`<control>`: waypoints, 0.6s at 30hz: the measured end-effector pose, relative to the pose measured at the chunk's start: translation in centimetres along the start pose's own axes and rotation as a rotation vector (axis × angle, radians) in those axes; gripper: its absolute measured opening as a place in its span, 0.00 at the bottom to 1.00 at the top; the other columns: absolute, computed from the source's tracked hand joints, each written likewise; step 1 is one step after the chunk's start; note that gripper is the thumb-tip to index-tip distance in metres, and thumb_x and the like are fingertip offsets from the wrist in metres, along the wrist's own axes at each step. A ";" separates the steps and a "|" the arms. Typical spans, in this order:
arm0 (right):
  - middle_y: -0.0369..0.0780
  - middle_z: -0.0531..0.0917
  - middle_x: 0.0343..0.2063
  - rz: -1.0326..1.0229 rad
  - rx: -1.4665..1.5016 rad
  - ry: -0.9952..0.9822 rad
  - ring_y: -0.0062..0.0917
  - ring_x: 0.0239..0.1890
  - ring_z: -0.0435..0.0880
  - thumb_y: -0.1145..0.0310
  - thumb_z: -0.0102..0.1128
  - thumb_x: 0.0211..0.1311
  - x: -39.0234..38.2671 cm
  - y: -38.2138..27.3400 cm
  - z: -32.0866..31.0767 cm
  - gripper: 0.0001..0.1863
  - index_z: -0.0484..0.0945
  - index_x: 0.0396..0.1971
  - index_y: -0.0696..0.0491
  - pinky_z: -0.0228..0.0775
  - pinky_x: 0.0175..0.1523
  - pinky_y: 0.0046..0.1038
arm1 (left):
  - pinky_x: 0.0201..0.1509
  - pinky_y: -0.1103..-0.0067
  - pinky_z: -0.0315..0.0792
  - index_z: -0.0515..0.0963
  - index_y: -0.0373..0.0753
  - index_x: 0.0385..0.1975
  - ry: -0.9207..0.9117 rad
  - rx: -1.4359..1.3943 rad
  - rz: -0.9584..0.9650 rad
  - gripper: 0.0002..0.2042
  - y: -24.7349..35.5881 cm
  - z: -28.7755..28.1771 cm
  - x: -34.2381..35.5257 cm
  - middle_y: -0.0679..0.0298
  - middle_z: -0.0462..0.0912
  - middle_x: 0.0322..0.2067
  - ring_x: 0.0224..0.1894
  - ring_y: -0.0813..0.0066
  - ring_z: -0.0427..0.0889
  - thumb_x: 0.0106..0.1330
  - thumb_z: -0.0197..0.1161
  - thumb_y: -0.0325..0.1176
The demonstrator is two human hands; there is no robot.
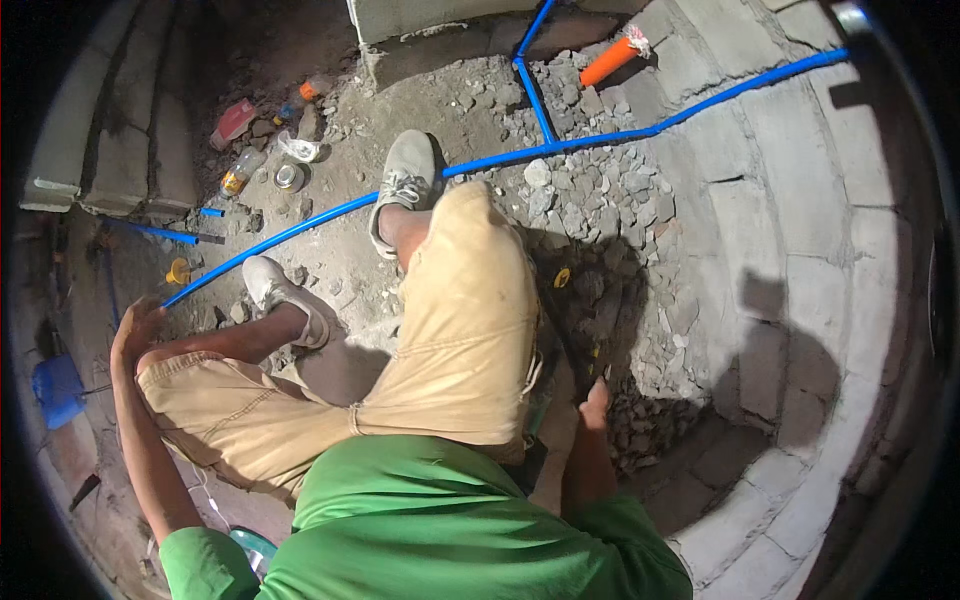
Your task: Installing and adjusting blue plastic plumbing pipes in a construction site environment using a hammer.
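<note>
A long blue pipe [330, 213] runs across the rubble floor from the lower left up to the right wall. My left hand [140, 326] is at its left end, beside my bent knee, with the fingers closed round the pipe as far as they show. On my right side, low beside my thigh, my right hand [594, 405] is closed at the lower end of a long, dark tool [562, 330] with yellow parts. Shadow and my leg hide much of that tool, so its exact kind is unclear. A blue branch pipe [533, 92] joins the long pipe at a tee and leads away upward.
An orange pipe [608, 62] with a stuffed end sticks out of the gravel [600, 195]. Block walls [790, 150] stand on both sides. A can [289, 177], a bottle [240, 172] and a yellow fitting [178, 271] lie at the left, near a short blue pipe piece [165, 234].
</note>
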State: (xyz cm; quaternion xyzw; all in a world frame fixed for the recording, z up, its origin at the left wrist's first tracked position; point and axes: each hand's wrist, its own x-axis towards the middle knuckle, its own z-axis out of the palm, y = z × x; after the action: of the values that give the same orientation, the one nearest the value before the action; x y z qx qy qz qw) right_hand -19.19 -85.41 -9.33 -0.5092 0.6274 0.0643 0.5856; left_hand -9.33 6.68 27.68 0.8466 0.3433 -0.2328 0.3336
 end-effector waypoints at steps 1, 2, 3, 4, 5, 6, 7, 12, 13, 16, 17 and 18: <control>0.47 0.65 0.65 -0.209 -0.201 -0.095 0.38 0.69 0.59 0.58 0.53 0.65 1.5 0.0 -4.3 0.32 0.63 0.64 0.61 0.51 0.70 0.37 | 0.46 0.72 0.72 0.74 0.32 0.52 -0.025 -0.035 0.015 0.20 2.1 1.1 0.3 0.56 0.82 0.39 0.42 0.68 0.80 0.61 0.60 0.34; 0.49 0.68 0.63 -0.438 -0.424 -0.189 0.40 0.67 0.62 0.57 0.54 0.64 2.9 -1.1 -8.3 0.32 0.64 0.63 0.62 0.53 0.69 0.38 | 0.47 0.72 0.72 0.74 0.31 0.52 -0.069 -0.077 0.077 0.20 2.0 2.1 0.6 0.53 0.81 0.40 0.43 0.67 0.80 0.60 0.60 0.33; 0.50 0.70 0.61 -0.655 -0.651 -0.257 0.43 0.65 0.64 0.55 0.54 0.64 4.6 -3.7 -10.8 0.33 0.65 0.62 0.63 0.55 0.68 0.39 | 0.48 0.72 0.72 0.74 0.30 0.52 -0.125 -0.115 0.153 0.21 1.7 3.6 2.5 0.51 0.81 0.40 0.43 0.67 0.80 0.59 0.60 0.32; 0.50 0.70 0.61 -0.646 -0.633 -0.250 0.43 0.65 0.64 0.55 0.54 0.64 3.0 -3.1 -10.6 0.33 0.65 0.62 0.63 0.55 0.68 0.39 | 0.48 0.72 0.72 0.74 0.30 0.52 -0.129 -0.097 0.165 0.21 2.7 3.5 3.5 0.51 0.81 0.40 0.43 0.67 0.80 0.59 0.60 0.32; 0.50 0.70 0.60 -0.854 -0.907 -0.293 0.42 0.62 0.67 0.52 0.55 0.62 0.1 -2.0 -8.3 0.34 0.66 0.62 0.61 0.59 0.64 0.41 | 0.50 0.71 0.71 0.73 0.30 0.53 -0.083 0.039 0.176 0.22 3.1 1.9 2.4 0.50 0.81 0.41 0.44 0.64 0.79 0.58 0.60 0.33; 0.49 0.70 0.58 -1.082 -1.187 -0.311 0.42 0.59 0.70 0.48 0.55 0.61 -3.2 -1.9 -6.8 0.36 0.66 0.62 0.58 0.62 0.61 0.43 | 0.51 0.70 0.71 0.73 0.30 0.53 -0.055 0.156 0.195 0.23 3.1 0.9 1.8 0.49 0.81 0.43 0.46 0.62 0.79 0.58 0.60 0.33; 0.49 0.70 0.58 -1.073 -1.187 -0.290 0.42 0.59 0.70 0.48 0.55 0.61 -5.9 -3.0 -6.2 0.36 0.66 0.62 0.58 0.62 0.61 0.43 | 0.53 0.70 0.70 0.72 0.30 0.54 -0.065 0.306 0.166 0.25 7.0 1.3 0.8 0.48 0.81 0.44 0.49 0.59 0.78 0.56 0.61 0.34; 0.36 0.76 0.22 -0.008 0.323 -0.509 0.26 0.20 0.71 0.47 0.60 0.60 -13.1 -4.3 -1.4 0.21 0.76 0.47 0.44 0.66 0.27 0.30 | 0.48 0.70 0.72 0.74 0.31 0.53 -0.102 0.111 0.112 0.22 7.2 1.0 0.5 0.54 0.80 0.40 0.42 0.66 0.79 0.60 0.60 0.35; 0.34 0.76 0.19 -0.201 0.089 -0.156 0.24 0.16 0.69 0.50 0.60 0.61 -14.1 -4.5 0.5 0.20 0.77 0.47 0.46 0.64 0.23 0.27 | 0.46 0.70 0.72 0.74 0.31 0.52 -0.104 0.080 0.093 0.21 7.5 1.1 0.4 0.55 0.80 0.39 0.41 0.68 0.79 0.60 0.59 0.35; 0.35 0.79 0.20 -0.406 0.113 0.051 0.20 0.15 0.72 0.58 0.62 0.62 -11.6 -4.7 -0.5 0.22 0.77 0.52 0.55 0.65 0.21 0.24 | 0.43 0.71 0.72 0.75 0.35 0.52 -0.124 0.235 0.254 0.19 1.6 1.0 5.9 0.61 0.79 0.34 0.37 0.73 0.78 0.62 0.59 0.36; 0.36 0.81 0.26 -0.262 0.002 0.086 0.24 0.21 0.75 0.58 0.56 0.66 -11.9 -6.2 0.4 0.19 0.78 0.50 0.55 0.69 0.27 0.28 | 0.43 0.71 0.72 0.75 0.35 0.52 -0.125 0.256 0.257 0.19 1.0 1.2 5.1 0.61 0.79 0.34 0.37 0.73 0.78 0.62 0.59 0.36; 0.37 0.83 0.32 -0.126 -0.108 0.124 0.27 0.27 0.79 0.57 0.50 0.70 -12.2 -7.7 1.0 0.19 0.79 0.48 0.55 0.73 0.32 0.31 | 0.42 0.73 0.73 0.77 0.35 0.49 -0.105 0.161 0.077 0.17 0.9 2.0 4.7 0.63 0.79 0.32 0.37 0.73 0.78 0.62 0.59 0.36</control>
State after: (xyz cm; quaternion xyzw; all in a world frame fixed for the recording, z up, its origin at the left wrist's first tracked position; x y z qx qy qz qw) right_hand -15.49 -81.52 4.08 -0.5815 0.6249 0.0296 0.5200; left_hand -5.91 6.78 23.80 0.8698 0.2727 -0.2907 0.2909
